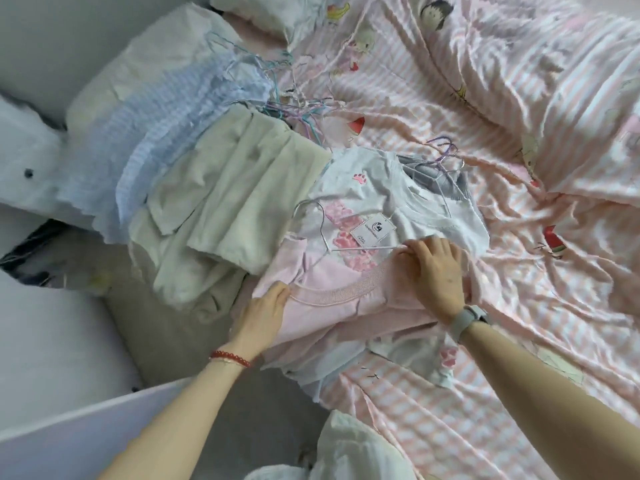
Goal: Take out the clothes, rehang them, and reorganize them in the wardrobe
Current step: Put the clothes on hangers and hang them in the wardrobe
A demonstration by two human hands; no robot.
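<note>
Head view: pink shirt [332,306] between both grips, left hand [258,318] pinching its shoulder, right hand [438,275] on white hanger [360,248].

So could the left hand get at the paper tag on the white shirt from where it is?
Probably yes: the tag lies uncovered on the white shirt, just past the left hand; only the thin hanger lies between.

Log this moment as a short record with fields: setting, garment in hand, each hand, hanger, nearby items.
setting: bed with pink striped sheet
garment: pink top, flat on the pile
left hand: grip on the collar's left side
right hand: grip on the white hanger
hanger: not yet inside the top
nearby: beige garment, blue striped garment, loose hangers
</note>
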